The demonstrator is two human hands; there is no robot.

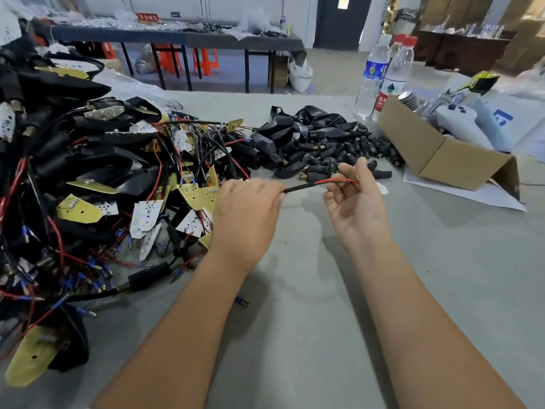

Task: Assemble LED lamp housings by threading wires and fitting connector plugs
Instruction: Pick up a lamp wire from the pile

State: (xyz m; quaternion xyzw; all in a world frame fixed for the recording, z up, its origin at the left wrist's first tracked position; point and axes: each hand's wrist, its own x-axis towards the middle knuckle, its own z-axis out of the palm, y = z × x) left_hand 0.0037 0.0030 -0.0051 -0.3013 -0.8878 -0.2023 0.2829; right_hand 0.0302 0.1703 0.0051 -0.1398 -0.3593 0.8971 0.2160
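Note:
A thin wire (312,185), black-sleeved on the left with bare red strands on the right, stretches between both hands above the grey table. My left hand (246,212) grips the black sleeved end with curled fingers. My right hand (355,199) pinches the red end between thumb and fingertips, palm turned up. Behind the hands lies a heap of black connector plugs and empty lamp housings (324,143). A big tangle of LED boards, yellow plates, housings and red-black wires (112,178) fills the left side.
A cardboard box (442,149) with a white controller and bags stands at the right, on a paper sheet. Two water bottles (383,75) stand behind it. A loose blue-ended terminal (241,301) lies near my left forearm. Another table stands far back.

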